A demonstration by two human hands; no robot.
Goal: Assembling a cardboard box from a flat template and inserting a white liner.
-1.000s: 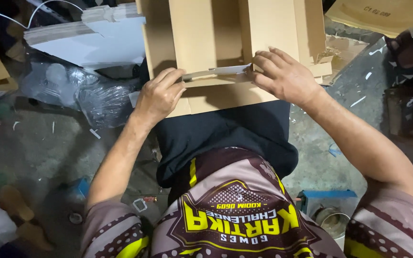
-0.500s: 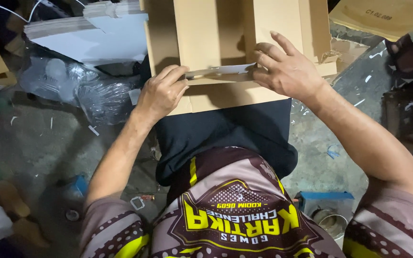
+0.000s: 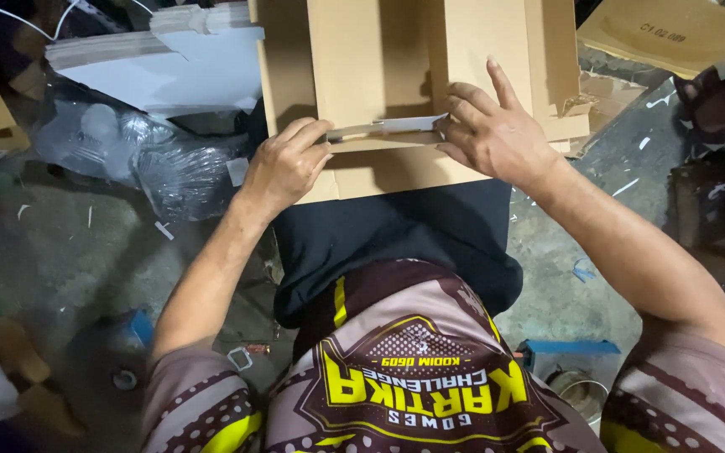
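Note:
A flat brown cardboard box blank (image 3: pixel 379 67) lies across my lap, its folded flaps pointing away from me. My left hand (image 3: pixel 283 164) pinches the left end of a narrow folded cardboard flap (image 3: pixel 388 127) that lies crosswise on the blank. My right hand (image 3: pixel 497 130) presses on the flap's right end, fingers spread with the forefinger stretched up along a vertical crease. The flap's edge shows pale between the two hands.
Crumpled clear plastic wrap (image 3: pixel 153 159) lies on the concrete floor at the left, beside stacked white and brown boards (image 3: pixel 153 50). Another brown cardboard sheet (image 3: pixel 673 33) lies at the top right. A blue strip (image 3: pixel 568 346) and a round tin (image 3: pixel 581 390) sit near my right knee.
The right hand's fingers have spread and the forefinger has stretched upward. Both hands stay on the folded flap, and the view has shifted slightly.

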